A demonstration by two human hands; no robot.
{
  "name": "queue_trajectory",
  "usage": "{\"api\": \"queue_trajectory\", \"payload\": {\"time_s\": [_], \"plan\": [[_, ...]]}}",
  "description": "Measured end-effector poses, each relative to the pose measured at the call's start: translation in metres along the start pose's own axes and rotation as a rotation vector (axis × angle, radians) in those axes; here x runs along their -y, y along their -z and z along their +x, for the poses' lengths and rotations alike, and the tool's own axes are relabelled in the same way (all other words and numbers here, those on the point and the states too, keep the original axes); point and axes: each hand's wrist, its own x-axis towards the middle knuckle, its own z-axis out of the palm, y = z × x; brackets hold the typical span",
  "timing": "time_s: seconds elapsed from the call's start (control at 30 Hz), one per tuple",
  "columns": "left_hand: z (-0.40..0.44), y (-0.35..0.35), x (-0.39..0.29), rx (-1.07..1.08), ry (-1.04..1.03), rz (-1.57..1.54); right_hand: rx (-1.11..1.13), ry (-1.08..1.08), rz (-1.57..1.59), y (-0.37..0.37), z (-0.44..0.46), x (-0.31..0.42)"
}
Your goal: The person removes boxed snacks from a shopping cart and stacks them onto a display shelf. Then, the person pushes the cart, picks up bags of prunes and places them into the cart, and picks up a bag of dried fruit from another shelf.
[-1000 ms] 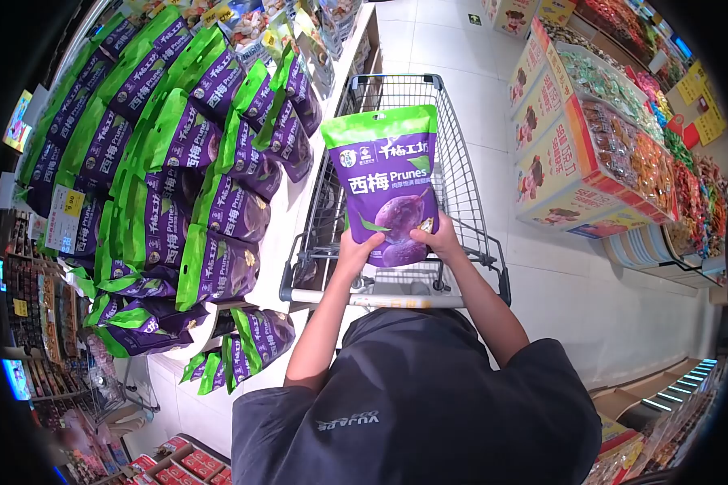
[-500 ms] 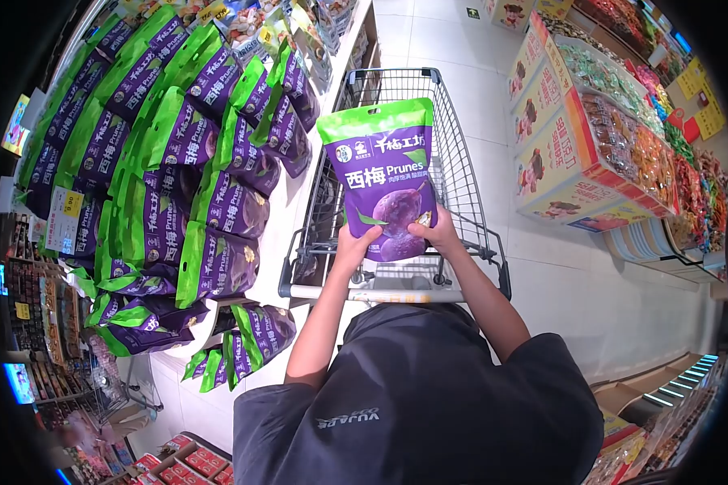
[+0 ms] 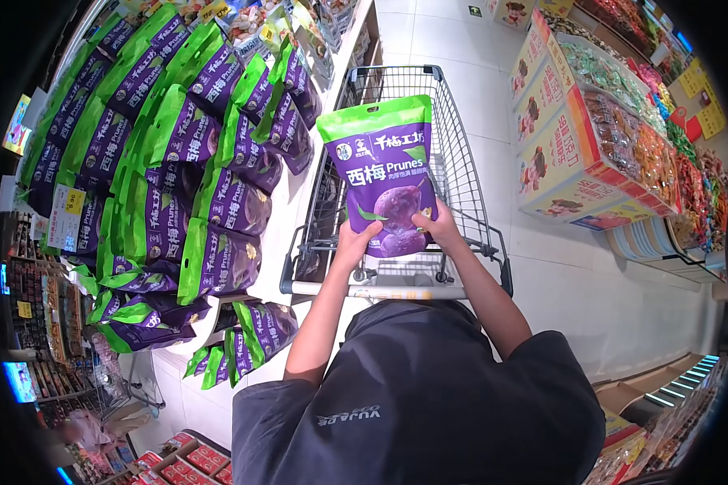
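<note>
A purple bag of prunes point(image 3: 388, 166) with a bright green top is held upright in front of me, its printed face toward the camera. My left hand point(image 3: 357, 237) is closed on its lower left side, thumb across the front. On the lower right side, my right hand point(image 3: 435, 225) grips the same bag, thumb also on the front. The fingers behind the bag are hidden. Beneath and beyond it stands a wire shopping cart point(image 3: 459, 162), its handle point(image 3: 404, 292) close to my body.
Stacked bags of prunes point(image 3: 166, 145) fill the shelf display on the left, with a price tag point(image 3: 66, 217) at its edge. To the right stands a printed carton display point(image 3: 554, 137) with wrapped sweets point(image 3: 623, 133). Pale floor tiles point(image 3: 558, 279) lie between.
Both hands keep hold of the bag of prunes, which has barely shifted. The view has moved very slightly.
</note>
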Motion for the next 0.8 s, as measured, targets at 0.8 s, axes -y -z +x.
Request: {"api": "queue_trajectory", "payload": {"time_s": [0.8], "plan": [[0.0005,0.0031,0.0049,-0.003,0.013,0.003,-0.025,-0.016,-0.039,-0.0043,-0.0012,-0.0011]]}}
